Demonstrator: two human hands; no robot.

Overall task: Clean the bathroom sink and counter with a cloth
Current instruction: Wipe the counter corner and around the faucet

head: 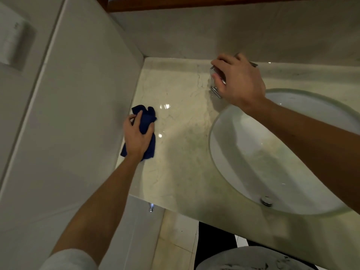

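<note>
Our left hand (137, 137) presses down on the blue cloth (147, 121), fingers curled over its bunched top, holding it flat against the counter (181, 152) right by the left wall (78, 114). The cloth pokes out ahead of the fingers and behind the wrist, so most of it lies under the palm. Our right hand (238, 80) reaches across to the back of the counter and wraps around a clear glass (215, 82), which looks tilted or lifted just off the stone near the back wall; how far off we cannot tell. Between the two hands the marble shows wet glints, and beyond the right forearm sits the round sink (243, 193) with its metal drain (266, 200) near the front edge.

We judge that we are on the counter step, working the left corner while clearing the glass out of the way. Next we should sweep the cloth from the wall toward the sink, covering the spot where the glass stood, and keep a steady grip on the glass so it does not slip. The sink itself seems left to wipe
</note>
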